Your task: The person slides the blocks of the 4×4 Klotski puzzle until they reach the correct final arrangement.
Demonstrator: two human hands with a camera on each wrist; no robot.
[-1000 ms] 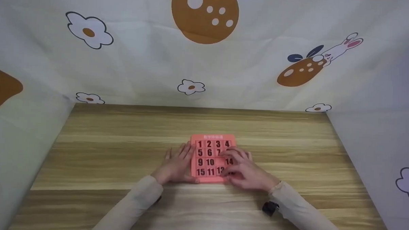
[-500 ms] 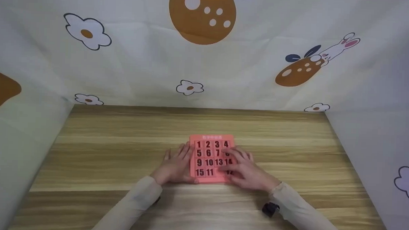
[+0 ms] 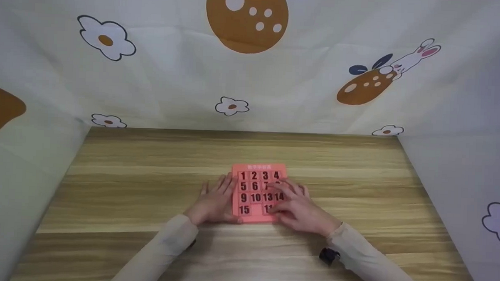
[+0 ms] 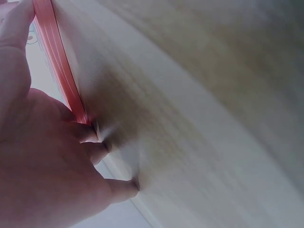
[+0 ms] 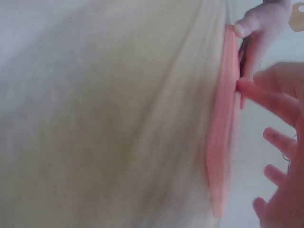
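A pink sliding number puzzle (image 3: 255, 219) lies flat on the wooden table. Its top rows read 1 to 4, then 5, 6, 7 and a partly covered tile; below come 9, 10, 13 and 14. In the bottom row, the 15 tile (image 3: 244, 209) sits at the left, a gap follows, then the 11 tile (image 3: 266, 208); my right hand hides the last place. Along the puzzle's left side rests my left hand (image 3: 215, 203), fingers extended, thumb at the lower left corner. My right hand (image 3: 305, 210) reaches over the right side, a digit touching the 11 tile, other fingers loosely spread.
The wood-grain table (image 3: 157, 162) surrounds the puzzle. A pale cloth (image 3: 173, 71) printed with flowers and a rabbit hangs behind and at both sides. A black device (image 3: 328, 255) is at the right wrist.
The 13 tile has gone up from the bottom row into the third row's gap. Then the 11 tile has slid right, leaving a gap beside 15. The left hand stays put.
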